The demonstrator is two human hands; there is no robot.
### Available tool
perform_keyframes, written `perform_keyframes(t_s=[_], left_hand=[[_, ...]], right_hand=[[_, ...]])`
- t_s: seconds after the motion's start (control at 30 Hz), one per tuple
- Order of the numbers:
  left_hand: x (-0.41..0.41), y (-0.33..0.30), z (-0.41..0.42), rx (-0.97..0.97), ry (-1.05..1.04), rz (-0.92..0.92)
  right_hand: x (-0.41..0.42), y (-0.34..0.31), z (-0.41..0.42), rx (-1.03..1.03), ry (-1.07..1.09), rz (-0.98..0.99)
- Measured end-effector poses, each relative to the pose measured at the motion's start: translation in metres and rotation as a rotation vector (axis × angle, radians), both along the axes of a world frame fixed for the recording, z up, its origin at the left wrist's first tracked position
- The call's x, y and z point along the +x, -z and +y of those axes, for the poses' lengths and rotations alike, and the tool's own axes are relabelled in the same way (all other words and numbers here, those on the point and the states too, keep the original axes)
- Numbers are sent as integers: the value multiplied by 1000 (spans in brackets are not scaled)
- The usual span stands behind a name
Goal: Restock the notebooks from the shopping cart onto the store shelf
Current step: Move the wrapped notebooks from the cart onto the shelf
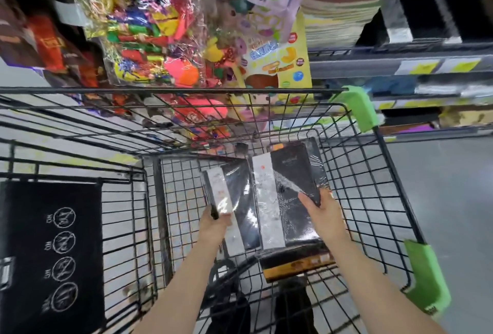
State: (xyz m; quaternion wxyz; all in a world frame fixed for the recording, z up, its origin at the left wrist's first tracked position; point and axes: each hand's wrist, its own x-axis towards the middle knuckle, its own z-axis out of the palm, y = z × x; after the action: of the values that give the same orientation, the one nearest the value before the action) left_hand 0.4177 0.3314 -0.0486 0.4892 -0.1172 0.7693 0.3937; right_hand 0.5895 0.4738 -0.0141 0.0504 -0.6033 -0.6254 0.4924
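Observation:
Two black notebooks in clear shrink-wrap, each with a white paper band, are inside the black wire shopping cart (373, 200). My left hand (213, 224) grips the lower edge of the left notebook (234, 200). My right hand (321, 215) pinches the right edge of the right notebook (288, 189), which partly overlaps the left one. More wrapped stock with an orange-brown band (298, 267) lies under them. The store shelf (400, 64) with stacked notebooks (341, 21) is at the upper right.
Bags of colourful toys and party goods (160, 26) hang beyond the cart's far rim. Green plastic corner guards (360, 109) cap the cart's right side. A black child-seat flap (50, 253) with warning icons is at the left. Grey floor lies right of the cart.

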Motion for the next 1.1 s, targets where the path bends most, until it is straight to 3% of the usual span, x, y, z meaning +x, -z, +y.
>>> perform_keyframes(t_s=[0.27,0.37,0.6,0.77,1.1], left_hand=[[-12,4,5,33,-133,4],[-16,-8,10,80,-42,-11],[-39,-89,5,127,141,175],[-44,-158,0,155,150,224],[22,-229,86,248,159,326]], right_hand=[[-5,3,-8,-12,32,52],[-3,-6,-8,1,56,72],[17,-86,-10,-5,67,119],[39,-151,1,20,57,166],[168,-214,116,118,76,215]])
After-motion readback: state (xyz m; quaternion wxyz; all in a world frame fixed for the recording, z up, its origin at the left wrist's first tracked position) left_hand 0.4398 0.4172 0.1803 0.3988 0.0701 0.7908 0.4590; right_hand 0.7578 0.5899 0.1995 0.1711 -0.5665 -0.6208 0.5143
